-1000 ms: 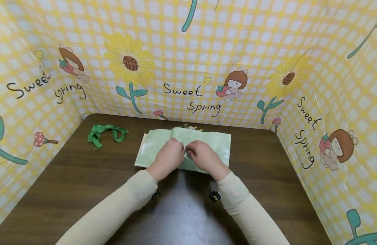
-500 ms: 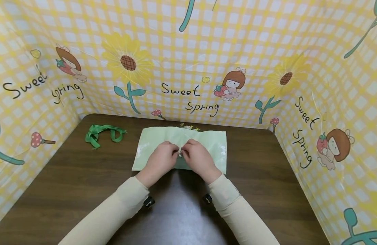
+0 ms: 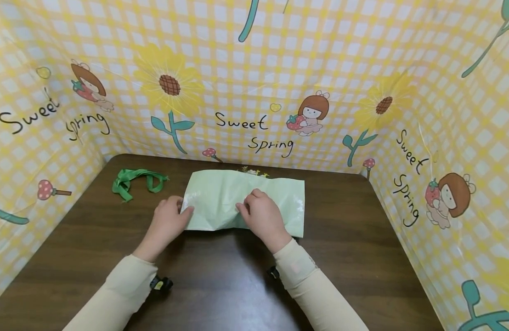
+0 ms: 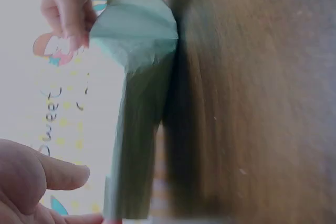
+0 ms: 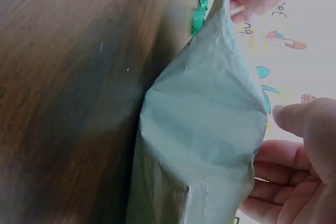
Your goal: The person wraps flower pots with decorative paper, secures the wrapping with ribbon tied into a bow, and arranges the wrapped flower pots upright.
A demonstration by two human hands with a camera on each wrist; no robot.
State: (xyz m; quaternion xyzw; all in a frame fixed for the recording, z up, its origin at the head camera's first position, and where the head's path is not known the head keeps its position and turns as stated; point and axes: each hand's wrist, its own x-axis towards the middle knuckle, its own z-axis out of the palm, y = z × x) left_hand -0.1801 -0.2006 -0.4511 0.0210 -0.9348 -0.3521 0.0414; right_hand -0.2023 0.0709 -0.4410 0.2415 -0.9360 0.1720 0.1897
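A pale green paper wrapper, folded into a long flat package, lies at the far middle of the table in the head view. My left hand is at the package's left end, its thumb at the near side and its fingers beside the end. In the left wrist view its thumb is straight and apart from the paper. My right hand rests over the package's middle with thumb and fingers loosely bent. In the right wrist view its fingers touch the paper's upper edge, the thumb held off.
A crumpled green ribbon lies at the table's back left. Small yellow and white flowers show just behind the package. Yellow checked cloth walls in the back and sides of the dark wooden table.
My left hand has let go of the paper's middle and moved left to the package's end. The right hand stays near the middle. The view has shifted slightly.
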